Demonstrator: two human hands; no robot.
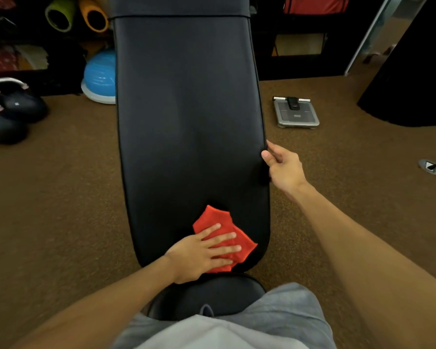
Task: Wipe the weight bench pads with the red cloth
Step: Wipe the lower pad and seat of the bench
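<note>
Brown carpet (61, 185) surrounds a black weight bench, with kettlebells (10, 109) at its left. The long back pad (186, 109) runs straight away from the person, its rounded near end beside the seat pad (212, 295). The red cloth (212, 217) lies folded on that near end under the left hand (199, 255), whose straight fingers press it flat. The right hand (282, 167) clasps the back pad's right edge, thumb on top.

Partly hidden
My left hand (202, 253) covers much of the red cloth (215, 219); fingers of my right hand (283, 167) hide behind the pad (186, 109).
</note>
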